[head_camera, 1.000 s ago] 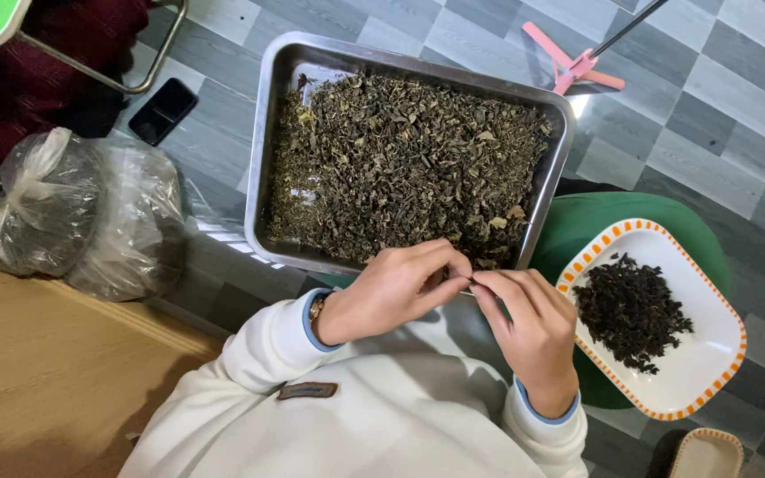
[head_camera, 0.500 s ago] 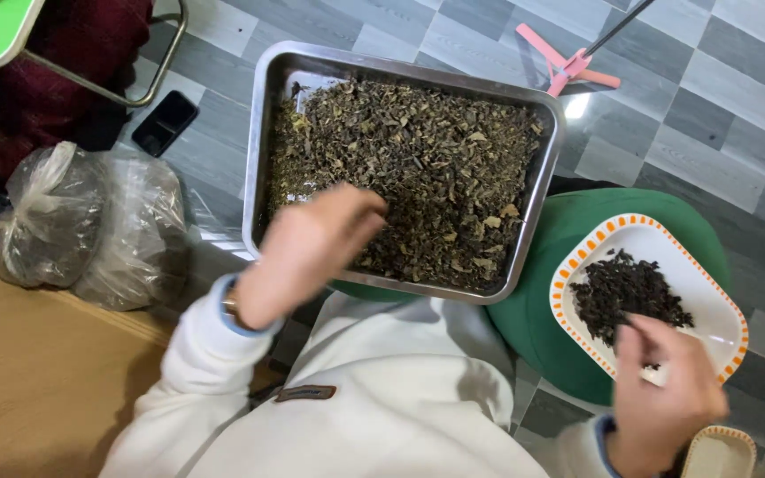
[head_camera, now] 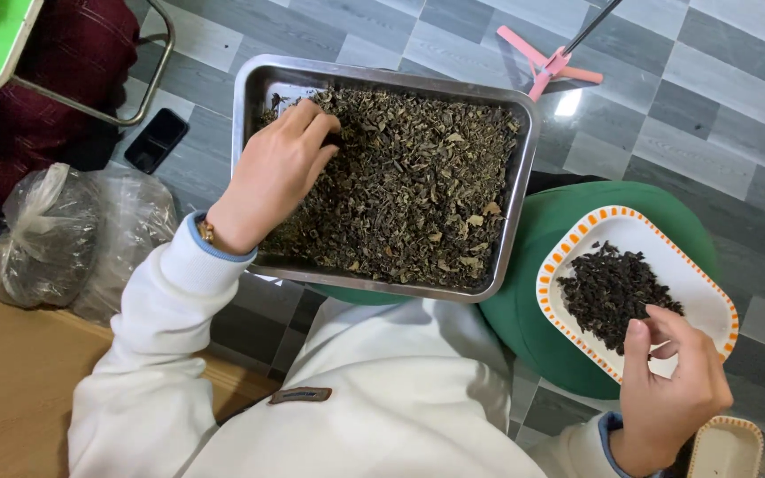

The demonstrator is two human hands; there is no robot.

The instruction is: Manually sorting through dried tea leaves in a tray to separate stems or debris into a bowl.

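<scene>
meanwhile left hand (head_camera: 274,173) reaches into leaf tray (head_camera: 517,199).

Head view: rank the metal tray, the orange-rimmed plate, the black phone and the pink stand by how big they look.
1. metal tray
2. orange-rimmed plate
3. pink stand and black phone look alike; both lie farther away on the floor, so their order is unsure.

To my left on the floor I see two knotted clear plastic bags (head_camera: 81,235) with dark contents. Beyond them lies a black phone (head_camera: 157,140), its screen dark.
</scene>
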